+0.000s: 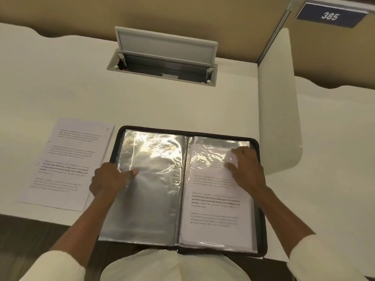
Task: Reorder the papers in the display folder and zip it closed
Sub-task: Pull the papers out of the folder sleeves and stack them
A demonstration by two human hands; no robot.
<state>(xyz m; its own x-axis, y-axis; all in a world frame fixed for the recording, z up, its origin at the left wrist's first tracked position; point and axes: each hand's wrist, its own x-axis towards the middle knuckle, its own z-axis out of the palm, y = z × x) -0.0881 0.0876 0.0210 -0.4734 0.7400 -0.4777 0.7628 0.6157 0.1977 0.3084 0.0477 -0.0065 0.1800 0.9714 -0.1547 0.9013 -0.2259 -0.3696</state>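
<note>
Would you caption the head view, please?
Left hand and right hand touch the open display folder; loose papers lie beside it.

Black-rimmed display folder [162, 130], silvery sleeves [150, 199], white papers [67, 165].
</note>
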